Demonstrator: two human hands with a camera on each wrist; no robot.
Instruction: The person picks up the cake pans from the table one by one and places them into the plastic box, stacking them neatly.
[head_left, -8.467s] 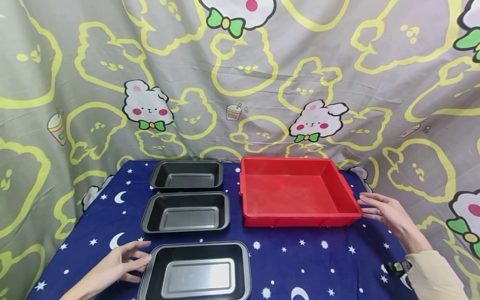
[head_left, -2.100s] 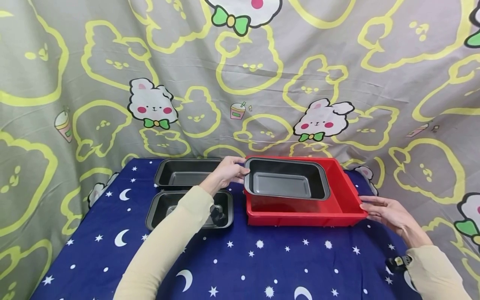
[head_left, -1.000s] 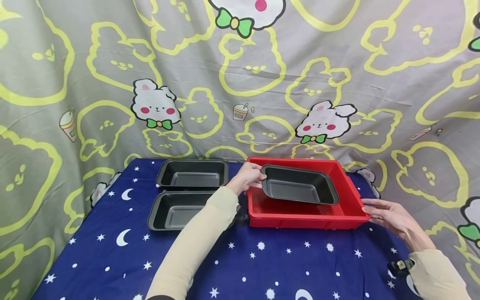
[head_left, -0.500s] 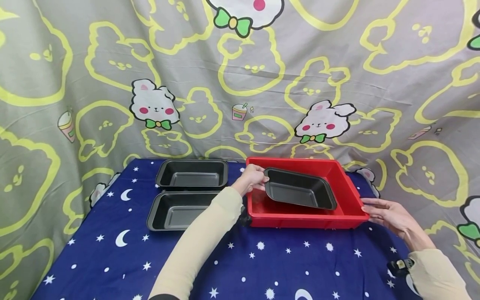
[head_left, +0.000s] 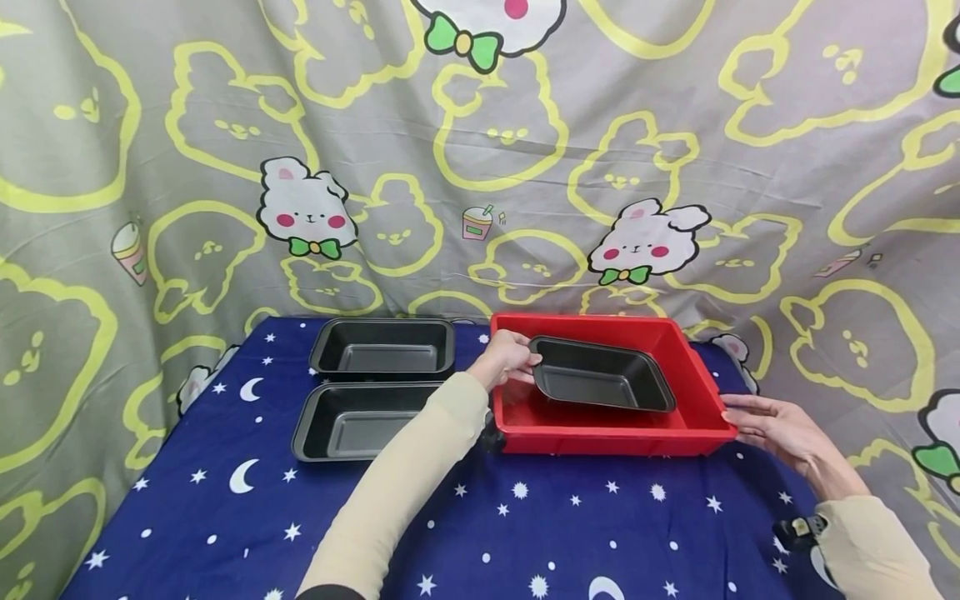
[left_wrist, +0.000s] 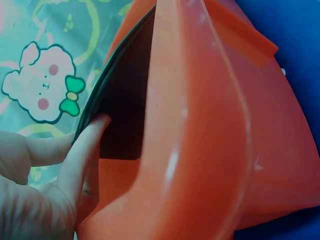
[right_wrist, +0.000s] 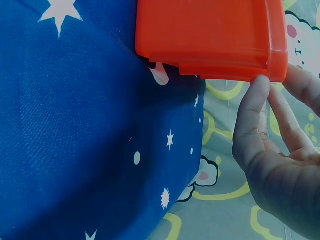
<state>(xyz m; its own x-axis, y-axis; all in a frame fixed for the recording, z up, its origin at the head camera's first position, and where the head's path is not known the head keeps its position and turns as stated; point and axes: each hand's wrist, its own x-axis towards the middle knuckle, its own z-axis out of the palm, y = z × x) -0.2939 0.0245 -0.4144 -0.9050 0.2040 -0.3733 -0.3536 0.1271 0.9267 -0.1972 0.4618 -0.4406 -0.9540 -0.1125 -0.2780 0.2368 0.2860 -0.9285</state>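
Observation:
A dark loaf pan (head_left: 600, 375) hangs tilted inside the red plastic bin (head_left: 592, 443), its right end lower than its left. Its left rim is pinched between the thumb and fingers of my left hand (head_left: 508, 358). In the left wrist view the thumb of the left hand (left_wrist: 55, 185) lies inside the rim of the loaf pan (left_wrist: 125, 100), with fingers behind it. The bin's wall hides much of the pan there. My right hand (head_left: 780, 433) touches the bin's right front corner. In the right wrist view the right hand (right_wrist: 280, 150) has its thumb tip against the bin's edge (right_wrist: 277, 55), fingers loosely extended.
Two more loaf pans, a back one (head_left: 390, 358) and a nearer one (head_left: 356, 433), stand left of the bin. My left forearm (head_left: 405, 483) covers part of the nearer pan. Beneath is a blue star-patterned cloth (head_left: 555, 533); a cartoon-print curtain (head_left: 420, 125) hangs behind.
The frontmost loaf pan left its spot at the table's front left; my left hand carried it right and lowered it into the bin. The right hand stayed at the bin's corner.

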